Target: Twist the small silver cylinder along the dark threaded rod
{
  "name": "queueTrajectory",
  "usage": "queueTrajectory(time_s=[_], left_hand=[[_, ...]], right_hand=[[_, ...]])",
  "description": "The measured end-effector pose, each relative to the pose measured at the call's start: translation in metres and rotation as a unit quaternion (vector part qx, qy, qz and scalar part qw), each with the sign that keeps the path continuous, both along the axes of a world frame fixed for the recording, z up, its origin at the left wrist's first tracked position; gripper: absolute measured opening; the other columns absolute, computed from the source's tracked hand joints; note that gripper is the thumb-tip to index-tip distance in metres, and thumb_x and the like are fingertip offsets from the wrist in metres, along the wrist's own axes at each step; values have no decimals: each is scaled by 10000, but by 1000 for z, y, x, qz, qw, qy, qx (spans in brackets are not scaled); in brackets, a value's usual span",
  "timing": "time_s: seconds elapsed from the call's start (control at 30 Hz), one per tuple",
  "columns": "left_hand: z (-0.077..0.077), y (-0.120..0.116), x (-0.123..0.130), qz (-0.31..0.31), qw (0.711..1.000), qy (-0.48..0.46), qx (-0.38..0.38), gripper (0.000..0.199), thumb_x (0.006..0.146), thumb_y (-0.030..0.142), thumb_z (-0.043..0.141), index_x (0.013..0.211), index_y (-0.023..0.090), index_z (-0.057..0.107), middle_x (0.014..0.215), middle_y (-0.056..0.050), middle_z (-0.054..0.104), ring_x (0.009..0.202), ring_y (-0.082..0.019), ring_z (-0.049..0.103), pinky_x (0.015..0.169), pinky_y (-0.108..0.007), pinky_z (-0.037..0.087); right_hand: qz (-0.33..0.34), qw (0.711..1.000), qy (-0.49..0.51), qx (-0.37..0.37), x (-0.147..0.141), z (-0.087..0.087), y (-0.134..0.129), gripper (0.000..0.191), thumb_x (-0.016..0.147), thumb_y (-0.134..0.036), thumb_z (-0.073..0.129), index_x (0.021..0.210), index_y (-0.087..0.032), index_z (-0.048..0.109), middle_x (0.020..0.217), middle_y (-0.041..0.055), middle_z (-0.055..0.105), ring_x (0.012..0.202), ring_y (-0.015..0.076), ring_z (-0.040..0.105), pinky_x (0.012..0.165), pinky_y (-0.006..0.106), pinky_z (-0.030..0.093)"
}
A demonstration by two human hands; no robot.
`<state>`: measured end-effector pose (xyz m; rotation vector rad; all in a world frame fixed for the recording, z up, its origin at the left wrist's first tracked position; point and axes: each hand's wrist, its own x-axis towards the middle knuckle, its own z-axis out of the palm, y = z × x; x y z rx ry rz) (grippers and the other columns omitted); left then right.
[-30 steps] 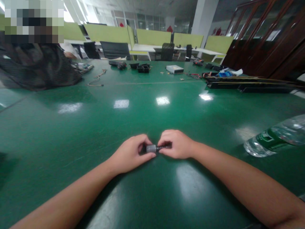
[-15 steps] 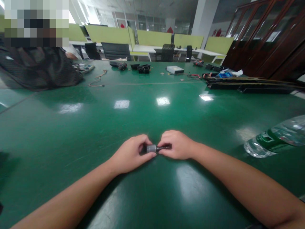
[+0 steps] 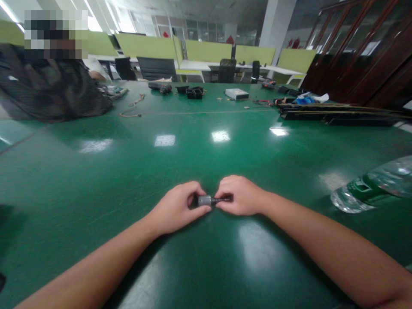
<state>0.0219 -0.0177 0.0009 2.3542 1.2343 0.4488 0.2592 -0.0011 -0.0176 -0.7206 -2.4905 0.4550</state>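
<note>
Low over the green table, at the middle of the view, my left hand (image 3: 180,205) pinches a small silver cylinder (image 3: 204,200) between thumb and fingers. A thin dark rod (image 3: 220,200) sticks out of the cylinder's right end, in line with it. Curled around the far end of this rod is my right hand (image 3: 240,195), its thumb and fingers closed. The two hands face each other with only a narrow gap between the fingertips. The cylinder's left end is partly hidden in my left hand, and the rod's tip in my right.
A clear plastic bottle with a green label (image 3: 370,189) lies to the right. At the back left stands a dark bag (image 3: 61,90), with a person behind it. Along the far side are a white box (image 3: 237,94), a cable (image 3: 131,107), black parts (image 3: 195,92) and long black strips (image 3: 322,113).
My right hand has shifted very slightly to the right, while my left hand and the cylinder stay in place. The person at the back left has moved a little.
</note>
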Motion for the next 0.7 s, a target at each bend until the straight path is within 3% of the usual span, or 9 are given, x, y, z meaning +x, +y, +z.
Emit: queueTrajectory(time_s=[0.7], left_hand=[[2, -1, 0, -3, 1000, -3, -4, 270, 819, 443, 671, 895, 187, 639, 714, 13, 580, 647, -155, 526, 585, -248, 357]], right_hand=[[-6, 1000, 9, -25, 6, 1, 1, 55, 765, -222, 709, 771, -175, 682, 727, 13, 667, 692, 147, 593, 713, 282, 451]])
